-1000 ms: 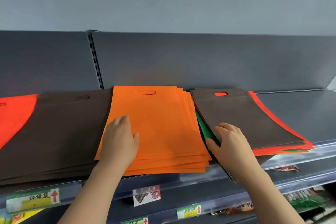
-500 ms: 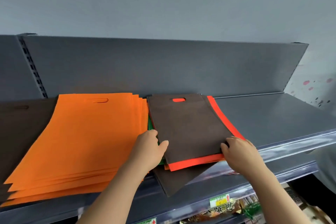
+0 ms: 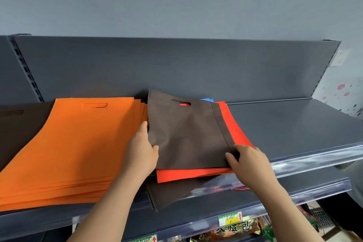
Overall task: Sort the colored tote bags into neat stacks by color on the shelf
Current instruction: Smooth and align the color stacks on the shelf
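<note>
1. The left hand (image 3: 142, 151) holds the left edge of the brown bag (image 3: 186, 129); its thumb lies on top and its forefinger runs along the edge, between this bag and the orange stack (image 3: 78, 143).
2. The right hand (image 3: 249, 161) pinches the same bag at its near right corner; the thumb is on top and the fingers curl over the side edge.
3. The brown bag tops a mixed pile at the middle of the shelf (image 3: 294, 127); its handle slot points to the back panel (image 3: 176, 65), with red showing through; its far left corner is lifted a little.
4. A red bag (image 3: 196, 175) lies right under it, sticking out at the near and right sides; a blue corner (image 3: 207, 100) peeps out at the back; a lower bag (image 3: 170, 192), also brown, lies askew and hangs over the shelf's front edge.
5. The orange stack sits just left of the pile, slightly fanned; it overlaps a brown stack (image 3: 17, 124) farther left.
6. A price tag (image 3: 229, 219) hangs on the rail below; snack packets (image 3: 225, 232) lie under it.
</note>
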Motion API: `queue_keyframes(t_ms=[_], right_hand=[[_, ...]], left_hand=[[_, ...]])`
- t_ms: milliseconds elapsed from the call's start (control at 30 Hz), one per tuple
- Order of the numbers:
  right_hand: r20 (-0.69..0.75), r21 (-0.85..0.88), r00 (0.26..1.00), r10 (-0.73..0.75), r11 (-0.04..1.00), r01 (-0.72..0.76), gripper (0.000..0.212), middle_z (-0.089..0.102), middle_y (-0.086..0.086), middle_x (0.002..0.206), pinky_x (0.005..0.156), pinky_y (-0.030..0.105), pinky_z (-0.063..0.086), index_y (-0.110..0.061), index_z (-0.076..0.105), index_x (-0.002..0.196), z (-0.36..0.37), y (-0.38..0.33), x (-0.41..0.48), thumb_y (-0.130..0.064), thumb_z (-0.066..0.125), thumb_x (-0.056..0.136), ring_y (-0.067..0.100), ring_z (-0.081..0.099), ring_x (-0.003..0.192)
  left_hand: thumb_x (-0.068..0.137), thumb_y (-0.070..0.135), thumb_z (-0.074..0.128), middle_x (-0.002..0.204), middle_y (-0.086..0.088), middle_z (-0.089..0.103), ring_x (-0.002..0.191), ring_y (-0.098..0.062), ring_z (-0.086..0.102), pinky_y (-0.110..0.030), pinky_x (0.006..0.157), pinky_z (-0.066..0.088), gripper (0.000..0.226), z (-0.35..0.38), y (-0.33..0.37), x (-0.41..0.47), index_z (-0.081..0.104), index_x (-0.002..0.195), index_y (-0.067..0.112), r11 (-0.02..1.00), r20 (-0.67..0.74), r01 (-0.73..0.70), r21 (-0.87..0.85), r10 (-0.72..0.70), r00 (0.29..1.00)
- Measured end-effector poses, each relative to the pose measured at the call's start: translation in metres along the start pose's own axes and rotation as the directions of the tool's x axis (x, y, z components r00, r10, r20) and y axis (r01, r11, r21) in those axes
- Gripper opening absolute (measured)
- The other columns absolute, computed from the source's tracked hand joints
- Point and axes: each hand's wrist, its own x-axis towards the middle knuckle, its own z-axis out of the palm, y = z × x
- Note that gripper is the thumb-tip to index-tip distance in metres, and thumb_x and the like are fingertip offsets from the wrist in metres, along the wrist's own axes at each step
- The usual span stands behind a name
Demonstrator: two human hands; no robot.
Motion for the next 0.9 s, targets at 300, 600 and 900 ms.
queue_keyframes(t_ms=[300,600,900], right_hand=[[-0.014,0.103,0.999,-0.037,0.994,0.039,0.019,0.066,0.005,0.087,0.066,0.034,0.040,-0.014,0.061,0.087,0.002,-0.003,-0.002,-0.030,0.050,0.090,0.029,0.056,0.086],[0.093,0.321,0.995,0.026,0.945,-0.055,0.032,0.064,0.009,0.103,0.080,0.038,0.043,-0.012,0.053,0.114,-0.010,-0.023,0.004,-0.037,0.047,0.094,0.036,0.056,0.102],[-0.086,0.532,0.994,-0.069,0.840,0.104,0.041,0.062,-0.003,0.119,0.091,0.025,0.041,-0.019,0.056,0.124,-0.008,-0.063,0.003,-0.006,0.060,0.086,0.016,0.055,0.110]], left_hand=[[0.088,0.013,0.060,0.099,0.000,0.063,0.088,-0.020,0.058,-0.031,0.074,0.047,0.010,0.004,-0.008,0.000,0.055,0.097,0.011,0.999,0.020,-0.020,-0.025,0.021,1.000],[0.092,0.013,0.054,0.097,0.010,0.064,0.089,-0.009,0.059,-0.024,0.072,0.044,0.015,-0.028,-0.006,-0.006,0.057,0.106,0.019,0.944,-0.172,-0.134,-0.302,0.085,0.981],[0.092,0.016,0.055,0.098,0.012,0.063,0.090,-0.009,0.059,-0.021,0.072,0.046,0.015,-0.056,-0.037,-0.019,0.056,0.107,0.020,0.964,-0.206,-0.126,-0.233,0.078,0.975]])
